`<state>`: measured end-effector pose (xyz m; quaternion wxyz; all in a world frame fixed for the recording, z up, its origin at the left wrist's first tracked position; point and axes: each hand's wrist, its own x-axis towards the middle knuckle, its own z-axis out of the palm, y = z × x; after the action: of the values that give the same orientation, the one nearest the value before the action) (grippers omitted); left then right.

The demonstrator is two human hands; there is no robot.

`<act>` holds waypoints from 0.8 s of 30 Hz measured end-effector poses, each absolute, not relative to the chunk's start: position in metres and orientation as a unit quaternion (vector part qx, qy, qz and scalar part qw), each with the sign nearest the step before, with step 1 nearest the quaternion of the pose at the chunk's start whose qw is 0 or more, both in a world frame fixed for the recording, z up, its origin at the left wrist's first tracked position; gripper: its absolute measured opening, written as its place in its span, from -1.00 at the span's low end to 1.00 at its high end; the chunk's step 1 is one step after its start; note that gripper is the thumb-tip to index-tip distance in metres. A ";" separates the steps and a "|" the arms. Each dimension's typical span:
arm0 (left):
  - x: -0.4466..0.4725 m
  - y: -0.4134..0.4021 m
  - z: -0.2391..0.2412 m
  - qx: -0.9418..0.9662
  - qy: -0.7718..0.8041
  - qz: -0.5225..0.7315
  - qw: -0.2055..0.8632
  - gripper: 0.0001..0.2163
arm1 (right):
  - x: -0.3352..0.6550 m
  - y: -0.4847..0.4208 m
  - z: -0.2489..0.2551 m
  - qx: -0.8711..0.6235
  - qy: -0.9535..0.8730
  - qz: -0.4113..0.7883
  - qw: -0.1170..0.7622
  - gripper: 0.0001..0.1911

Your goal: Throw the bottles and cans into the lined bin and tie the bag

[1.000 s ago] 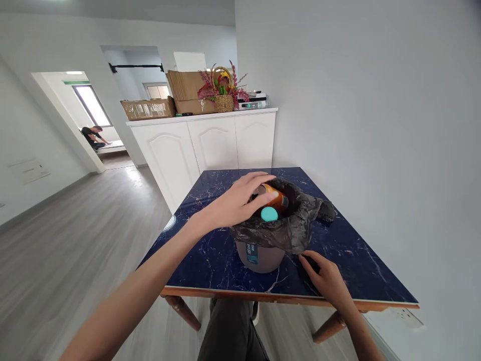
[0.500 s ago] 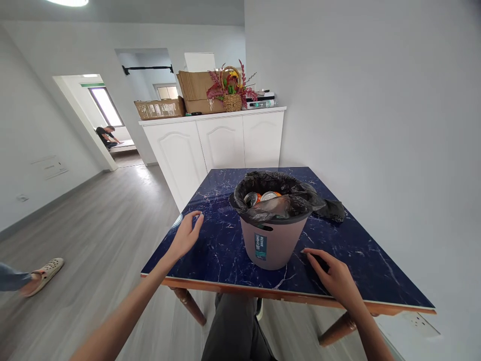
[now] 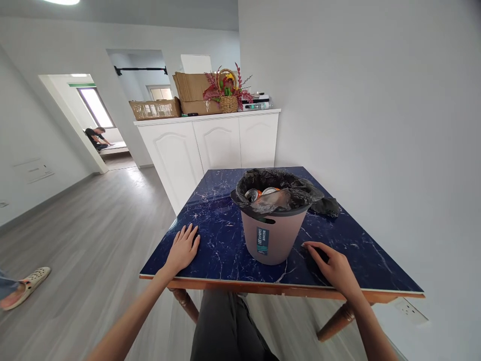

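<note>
On the blue marbled tabletop (image 3: 221, 240) stands a pinkish garbage bin (image 3: 276, 240) with a dark rim and a teal label. A black plastic bag (image 3: 300, 193) lines it and folds over the rim. Drink cans (image 3: 252, 194) show inside the bin. Left of the bin, my left hand (image 3: 183, 252) lies flat on the table, fingers spread, holding nothing. My right hand (image 3: 330, 263) rests on the table just right of the bin, apart from it. Its index finger is stretched out and the thumb tip lies close to it; the other fingers are largely hidden.
Part of the black bag (image 3: 326, 206) trails onto the table behind the bin. A white cabinet (image 3: 221, 140) beyond carries cardboard boxes (image 3: 156, 109) and a flower basket (image 3: 228, 103). At left, a person's foot in a clog (image 3: 33, 281) is on the floor; another person (image 3: 98, 138) sits in the far room.
My left hand has come down from above the table and now lies flat on it. My right hand stays beside the bin. The view has shifted slightly.
</note>
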<state>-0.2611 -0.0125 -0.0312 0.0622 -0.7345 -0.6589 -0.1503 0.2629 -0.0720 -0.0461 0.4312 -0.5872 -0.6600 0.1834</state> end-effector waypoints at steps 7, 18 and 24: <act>-0.261 -0.010 -0.028 -0.739 -0.656 -0.132 0.077 -0.43 | 0.262 -0.072 -0.044 -0.582 -0.654 0.186 0.446 -0.50; -0.263 -0.006 -0.029 -0.742 -0.655 -0.119 0.078 -0.41 | 0.262 -0.073 -0.043 -0.583 -0.656 0.179 0.444 -0.52; -0.262 -0.009 -0.029 -0.742 -0.653 -0.126 0.082 -0.44 | 0.262 -0.072 -0.045 -0.592 -0.645 0.197 0.441 -0.49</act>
<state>-0.2624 -0.0094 -0.0294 0.0823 -0.7424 -0.6528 -0.1265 0.2623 -0.0722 -0.0455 0.4411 -0.5917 -0.6454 0.1969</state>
